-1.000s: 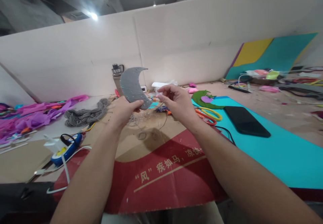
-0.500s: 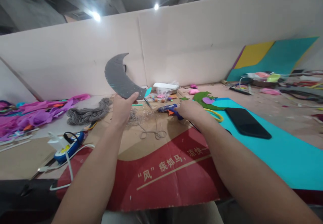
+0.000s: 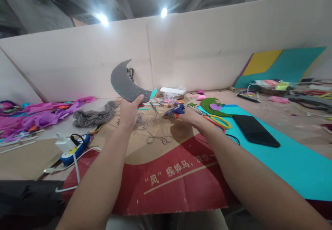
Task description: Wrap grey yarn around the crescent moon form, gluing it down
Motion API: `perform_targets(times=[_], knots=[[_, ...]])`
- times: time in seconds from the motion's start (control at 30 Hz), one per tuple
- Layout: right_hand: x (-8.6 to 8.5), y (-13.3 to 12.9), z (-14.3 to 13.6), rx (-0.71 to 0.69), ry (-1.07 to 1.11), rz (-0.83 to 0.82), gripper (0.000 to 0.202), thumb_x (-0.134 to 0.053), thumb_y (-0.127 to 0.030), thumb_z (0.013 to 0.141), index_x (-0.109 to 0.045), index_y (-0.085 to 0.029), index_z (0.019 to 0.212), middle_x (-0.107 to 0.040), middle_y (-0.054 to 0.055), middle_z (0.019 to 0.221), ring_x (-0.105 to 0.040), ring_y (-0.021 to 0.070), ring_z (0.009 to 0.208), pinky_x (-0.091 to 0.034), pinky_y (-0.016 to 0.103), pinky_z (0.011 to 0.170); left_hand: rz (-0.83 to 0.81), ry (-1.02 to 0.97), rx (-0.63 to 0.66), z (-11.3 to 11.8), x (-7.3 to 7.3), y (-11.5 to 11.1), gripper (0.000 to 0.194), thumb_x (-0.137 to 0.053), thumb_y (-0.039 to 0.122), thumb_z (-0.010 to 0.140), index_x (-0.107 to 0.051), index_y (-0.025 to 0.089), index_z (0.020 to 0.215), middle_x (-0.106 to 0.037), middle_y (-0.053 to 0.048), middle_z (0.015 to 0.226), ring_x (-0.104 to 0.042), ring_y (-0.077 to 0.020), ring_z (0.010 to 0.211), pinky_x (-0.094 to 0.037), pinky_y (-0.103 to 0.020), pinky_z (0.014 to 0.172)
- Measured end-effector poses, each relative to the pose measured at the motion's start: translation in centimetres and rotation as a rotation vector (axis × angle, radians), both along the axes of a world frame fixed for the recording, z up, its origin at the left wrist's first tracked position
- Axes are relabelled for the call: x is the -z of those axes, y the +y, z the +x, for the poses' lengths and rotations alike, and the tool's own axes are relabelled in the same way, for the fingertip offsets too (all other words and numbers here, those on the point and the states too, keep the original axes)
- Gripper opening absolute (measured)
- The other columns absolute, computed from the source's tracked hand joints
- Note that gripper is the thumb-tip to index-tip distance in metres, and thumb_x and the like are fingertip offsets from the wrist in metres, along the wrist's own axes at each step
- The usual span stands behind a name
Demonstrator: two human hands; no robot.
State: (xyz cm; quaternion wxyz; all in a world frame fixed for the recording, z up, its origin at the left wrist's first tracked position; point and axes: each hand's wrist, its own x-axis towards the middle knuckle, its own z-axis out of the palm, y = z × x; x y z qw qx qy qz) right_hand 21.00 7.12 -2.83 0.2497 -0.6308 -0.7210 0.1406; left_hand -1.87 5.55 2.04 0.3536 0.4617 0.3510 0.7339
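Note:
My left hand (image 3: 130,111) is closed on the lower end of a grey crescent-shaped piece (image 3: 123,79), thumb on its near face. The piece is held up above the table, with a small turquoise tab (image 3: 153,93) at its right tip. My right hand (image 3: 188,115) is closed at the handle of a blue hot glue gun (image 3: 173,111), whose nozzle points left; the fingers are partly hidden. Between the hands, loose grey yarn (image 3: 160,139) lies on brown cardboard. Scissors (image 3: 220,120) with yellow and red handles lie just beyond my right wrist.
A grey yarn skein (image 3: 95,114), purple and pink scraps (image 3: 49,119) and a blue power strip (image 3: 75,150) lie on the left. To the right are a green curved piece (image 3: 211,107), a black phone (image 3: 255,130) and a turquoise sheet (image 3: 293,168). A white panel (image 3: 194,50) stands behind.
My right hand has shifted slightly left at the glue gun, and more of the scissors shows. The grey crescent piece stays in my left hand. The whole view has moved a little.

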Motion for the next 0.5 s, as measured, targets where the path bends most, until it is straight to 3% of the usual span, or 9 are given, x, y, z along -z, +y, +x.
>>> perform_targets(times=[0.13,0.2,0.33,0.4,0.5], knots=[[-1.4,-0.4,0.0,0.091,0.184,0.014,0.030,-0.055,-0.020,0.075,-0.060,-0.015,0.104,-0.069,0.011,0.090,-0.066,0.0222,0.074,-0.052,0.032,0.062,-0.019,-0.093,0.017,-0.1,-0.1,0.0,0.038,-0.085,0.026,0.053,-0.066,0.014,0.083,-0.070,-0.003,0.077,-0.066,-0.0141,0.059,-0.050,-0.023,0.052],[-2.1,-1.1,-0.5,0.073,0.369,0.066,0.029,-0.055,-0.021,0.076,-0.053,-0.018,0.105,-0.066,0.008,0.093,-0.062,0.0170,0.071,-0.051,0.028,0.058,-0.028,-0.131,0.021,-0.1,-0.1,0.1,0.040,-0.085,0.026,0.052,-0.065,0.015,0.084,-0.071,-0.002,0.078,-0.066,-0.0138,0.059,-0.050,-0.024,0.053],[-3.6,-3.2,-2.0,-0.164,0.999,0.144,0.034,-0.067,-0.028,0.071,-0.047,-0.021,0.098,-0.058,-0.001,0.080,-0.053,0.0117,0.063,-0.045,0.024,0.051,-0.032,-0.170,0.029,-0.3,0.1,0.4,0.041,-0.085,0.024,0.051,-0.064,0.015,0.086,-0.071,-0.001,0.077,-0.067,-0.0131,0.058,-0.050,-0.024,0.055],[-4.0,-4.0,-2.4,-0.279,1.123,0.121,0.034,-0.068,-0.032,0.073,-0.047,-0.022,0.097,-0.054,-0.004,0.072,-0.050,0.0104,0.058,-0.041,0.023,0.048,-0.031,-0.178,0.025,-0.4,0.2,0.5,0.040,-0.085,0.024,0.051,-0.064,0.015,0.084,-0.071,-0.001,0.075,-0.067,-0.0133,0.058,-0.049,-0.023,0.054],[-4.3,-4.6,-2.7,-0.359,1.129,0.120,0.027,-0.064,-0.035,0.079,-0.048,-0.022,0.096,-0.051,-0.007,0.063,-0.045,0.0095,0.053,-0.037,0.024,0.048,-0.031,-0.191,0.010,-0.4,0.3,0.5,0.039,-0.085,0.023,0.051,-0.065,0.015,0.083,-0.071,-0.001,0.075,-0.068,-0.0141,0.058,-0.049,-0.023,0.052]])
